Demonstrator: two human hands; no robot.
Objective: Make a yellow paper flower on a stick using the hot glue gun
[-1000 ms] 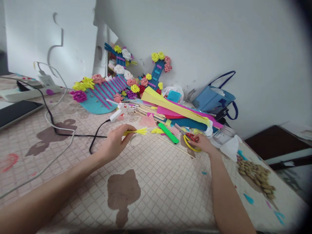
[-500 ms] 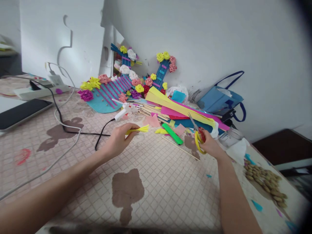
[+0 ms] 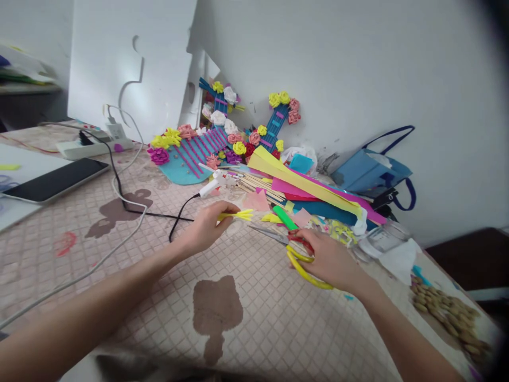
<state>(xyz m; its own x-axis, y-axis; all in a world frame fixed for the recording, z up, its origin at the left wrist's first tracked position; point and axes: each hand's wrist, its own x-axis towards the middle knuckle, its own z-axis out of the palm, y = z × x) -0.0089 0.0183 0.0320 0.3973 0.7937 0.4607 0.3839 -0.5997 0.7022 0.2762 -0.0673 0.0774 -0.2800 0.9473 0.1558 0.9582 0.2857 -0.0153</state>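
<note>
My left hand (image 3: 212, 225) pinches a strip of yellow paper (image 3: 243, 214) whose free end is cut into a fringe pointing right. My right hand (image 3: 328, 260) is closed around scissors (image 3: 300, 254) with yellow and red handles. Their blades point left, just short of the fringe and apart from it. Behind the scissors lies a green marker-like stick (image 3: 284, 216), partly hidden by the right hand. Yellow paper scraps (image 3: 271, 218) and a pink scrap (image 3: 256, 200) lie beyond the blades.
A white glue gun (image 3: 212, 184) trails a black cord. Thin wooden sticks (image 3: 258, 185) and long paper sheets (image 3: 310, 184) lie behind. Flower-covered blue craft pieces (image 3: 191, 159) stand at the wall. A phone (image 3: 59, 179) is left, a blue bag (image 3: 371, 172) and peanuts (image 3: 449, 321) right.
My right hand has brought the scissors leftward, turning the blades toward the yellow fringe. The left hand still pinches the strip. The whole view has shifted, with things sitting further right.
</note>
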